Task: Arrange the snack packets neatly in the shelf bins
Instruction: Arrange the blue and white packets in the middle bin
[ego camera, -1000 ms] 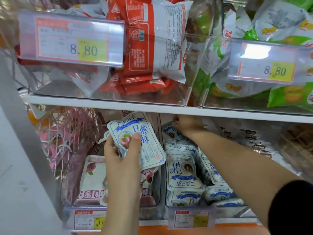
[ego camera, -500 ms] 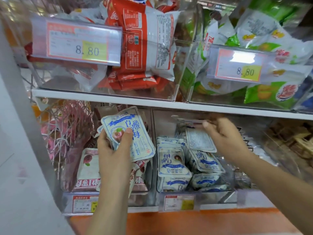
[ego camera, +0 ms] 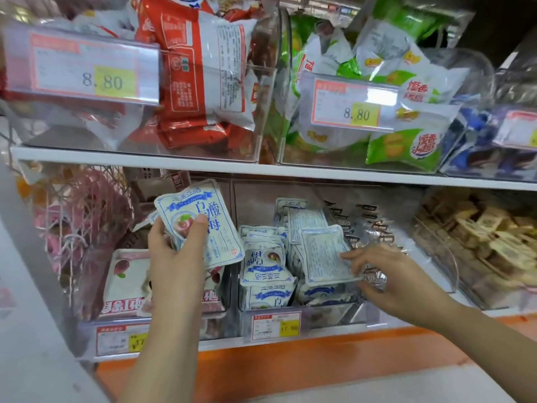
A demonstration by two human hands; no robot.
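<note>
Two grips: left fingers (ego camera: 158, 232) round a front-facing packet (ego camera: 222, 242), right fingers (ego camera: 348, 256) pinch-tight on a back-facing packet (ego camera: 322, 254) over the bin (ego camera: 319, 315).

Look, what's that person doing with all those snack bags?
A person is tidying snacks. Their left hand holds up a small stack of blue-and-white packets, while the right hand pinches the edge of a turned-over packet lying on the pile in the clear bin. That bin looks fairly full.

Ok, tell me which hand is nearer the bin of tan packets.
Right. The right hand is just left of the tan-packet bin; the left hand is farther left, gripping a blue-and-white packet.
</note>
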